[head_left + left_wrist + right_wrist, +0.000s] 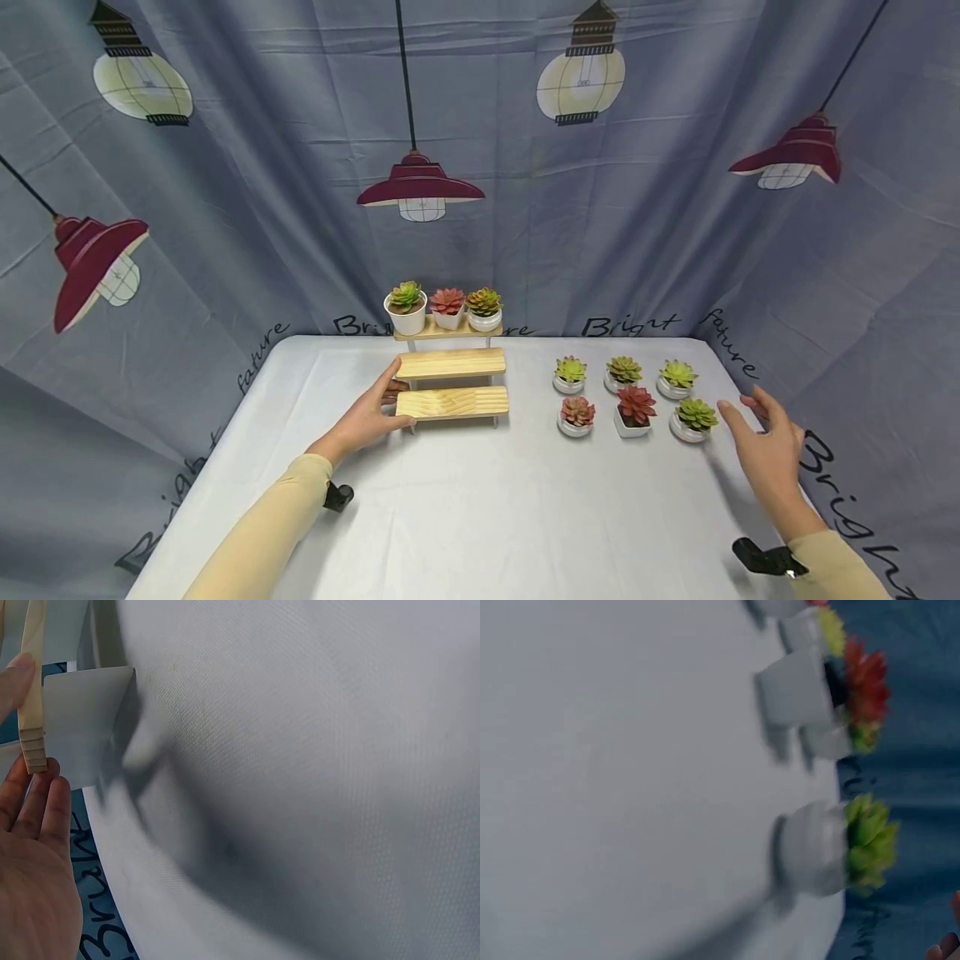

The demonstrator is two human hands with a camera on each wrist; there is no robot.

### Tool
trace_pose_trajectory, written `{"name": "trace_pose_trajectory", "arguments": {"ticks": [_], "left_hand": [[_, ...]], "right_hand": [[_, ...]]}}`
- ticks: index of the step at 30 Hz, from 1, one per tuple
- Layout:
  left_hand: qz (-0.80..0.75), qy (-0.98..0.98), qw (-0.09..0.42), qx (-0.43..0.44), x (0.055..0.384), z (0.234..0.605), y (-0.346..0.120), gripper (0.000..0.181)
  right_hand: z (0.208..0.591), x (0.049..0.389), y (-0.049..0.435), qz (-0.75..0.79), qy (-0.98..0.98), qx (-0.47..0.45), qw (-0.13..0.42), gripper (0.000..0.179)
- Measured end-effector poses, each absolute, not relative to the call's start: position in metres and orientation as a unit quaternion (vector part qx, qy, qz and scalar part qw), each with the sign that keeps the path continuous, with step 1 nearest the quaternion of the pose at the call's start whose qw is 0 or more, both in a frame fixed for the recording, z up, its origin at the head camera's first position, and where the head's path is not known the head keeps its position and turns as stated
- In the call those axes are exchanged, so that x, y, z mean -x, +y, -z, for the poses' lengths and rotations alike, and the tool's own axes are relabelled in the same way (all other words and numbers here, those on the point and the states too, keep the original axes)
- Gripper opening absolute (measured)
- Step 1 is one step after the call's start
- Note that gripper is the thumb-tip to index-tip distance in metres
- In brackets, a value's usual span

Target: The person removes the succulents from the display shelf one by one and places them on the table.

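Note:
A tiered wooden plant stand (pixel 452 402) with metal supports stands on the white table. My left hand (pixel 367 421) grips the left end of its lowest shelf; in the left wrist view the thumb lies on one face of the plank (pixel 31 697) and the fingertips (pixel 52 766) meet its end. To the right, my right hand (pixel 767 450) is just beside a potted green succulent (pixel 693 419), fingers apart and holding nothing. That succulent (pixel 871 844) is low in the right wrist view, where only bits of fingers show at the corner.
On the stand's top shelf sit a green succulent (pixel 407 307), a red one (pixel 447 307) and a dark green one (pixel 484 308). Several more potted succulents stand in two rows at right, including a red one in a square pot (pixel 633 410). Grey-blue curtains (pixel 517 233) surround the table (pixel 525 517).

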State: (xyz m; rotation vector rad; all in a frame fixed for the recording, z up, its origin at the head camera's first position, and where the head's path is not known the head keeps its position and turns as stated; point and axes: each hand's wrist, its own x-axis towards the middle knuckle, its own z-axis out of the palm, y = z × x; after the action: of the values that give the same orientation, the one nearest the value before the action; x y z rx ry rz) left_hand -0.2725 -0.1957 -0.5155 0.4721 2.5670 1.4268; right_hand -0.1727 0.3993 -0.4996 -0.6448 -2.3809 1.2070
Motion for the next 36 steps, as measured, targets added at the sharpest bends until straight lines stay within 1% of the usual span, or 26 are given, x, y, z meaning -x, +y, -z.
{"name": "trace_pose_trajectory", "arguments": {"ticks": [6, 11, 19, 24, 29, 36], "left_hand": [[-0.463, 0.868, 0.075, -0.161, 0.274, 0.516, -0.196, 0.113], [-0.455, 0.873, 0.068, -0.161, 0.275, 0.517, -0.196, 0.113], [-0.458, 0.872, 0.068, -0.159, 0.274, 0.516, -0.196, 0.115], [-0.454, 0.873, 0.064, -0.166, 0.275, 0.516, -0.196, 0.115], [-0.453, 0.873, 0.062, -0.17, 0.277, 0.516, -0.197, 0.115], [-0.459, 0.87, 0.069, -0.167, 0.277, 0.516, -0.197, 0.115]], "right_hand": [[0.467, 0.186, 0.375, -0.446, -0.848, 0.163, 0.235, 0.068], [0.452, 0.203, 0.341, -0.466, -0.845, 0.096, 0.244, 0.065], [0.443, 0.232, 0.289, -0.492, -0.845, 0.002, 0.211, 0.066], [0.44, 0.249, 0.262, -0.511, -0.838, -0.035, 0.186, 0.068], [0.438, 0.262, 0.24, -0.522, -0.836, -0.055, 0.161, 0.07], [0.434, 0.275, 0.215, -0.524, -0.84, -0.051, 0.128, 0.076]]}}
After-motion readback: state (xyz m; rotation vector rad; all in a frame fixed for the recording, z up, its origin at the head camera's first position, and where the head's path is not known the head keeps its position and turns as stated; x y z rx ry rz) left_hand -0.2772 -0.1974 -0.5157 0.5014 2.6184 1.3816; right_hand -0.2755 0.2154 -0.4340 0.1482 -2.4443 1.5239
